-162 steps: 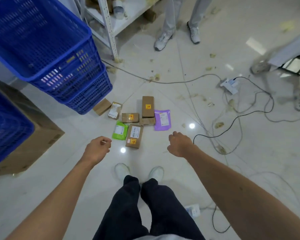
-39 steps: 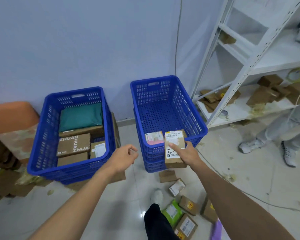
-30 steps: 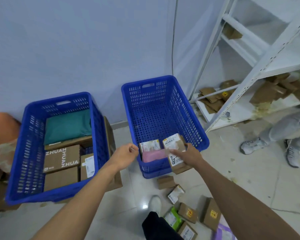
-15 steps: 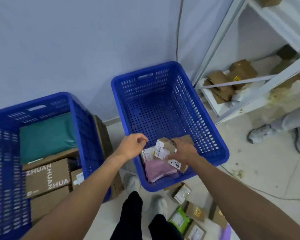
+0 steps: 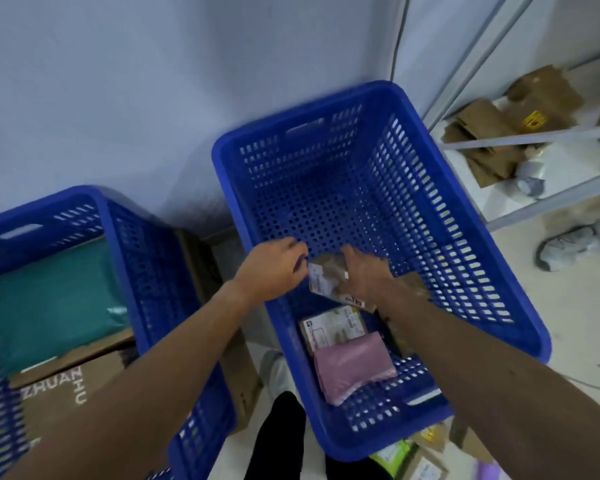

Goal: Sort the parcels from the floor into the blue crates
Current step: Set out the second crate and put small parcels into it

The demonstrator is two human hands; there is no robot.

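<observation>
One rectangular cardboard box (image 5: 324,275), gripped by your right hand (image 5: 364,277), hangs inside the perforated blue plastic crate (image 5: 430,220) above a pink mailer (image 5: 354,365); your left hand (image 5: 272,268) curls beside it, grasp unclear.

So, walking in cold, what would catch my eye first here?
Two bright blue crates against the wall dominate: the right crate, centre frame, and the left crate holding a teal bag. Inside the right one, the right hand holds a cardboard parcel, left hand close beside, above a pink bag.
</observation>
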